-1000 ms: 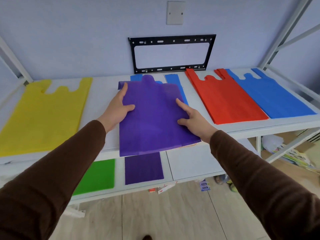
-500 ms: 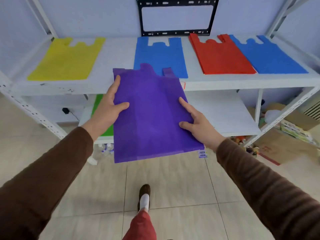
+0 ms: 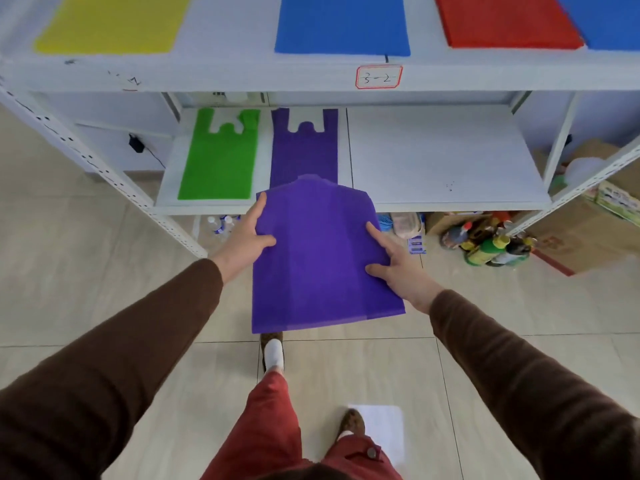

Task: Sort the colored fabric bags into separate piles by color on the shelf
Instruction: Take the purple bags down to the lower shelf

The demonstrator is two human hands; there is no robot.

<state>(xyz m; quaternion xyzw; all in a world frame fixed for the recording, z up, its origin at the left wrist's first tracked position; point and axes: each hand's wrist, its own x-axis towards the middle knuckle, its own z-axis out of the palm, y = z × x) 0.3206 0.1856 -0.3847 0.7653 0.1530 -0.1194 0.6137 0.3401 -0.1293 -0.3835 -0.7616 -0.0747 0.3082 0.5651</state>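
In front of the lower shelf (image 3: 443,157), the left hand (image 3: 244,239) and right hand (image 3: 398,268) pinch opposite edges of a purple bag (image 3: 318,258), held above the floor, just short of the purple pile (image 3: 304,150) beside the green bag (image 3: 218,161).

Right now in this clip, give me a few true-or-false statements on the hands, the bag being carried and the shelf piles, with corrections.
1. Both hands grip the purple bag, the left hand on its left edge, the right hand on its right edge. True.
2. The held bag already lies on the lower shelf. False: it is held in the air in front of the shelf.
3. A green bag lies beside the purple pile on the lower shelf. True.
4. The yellow bag lies on the lower shelf. False: it is on the upper shelf.
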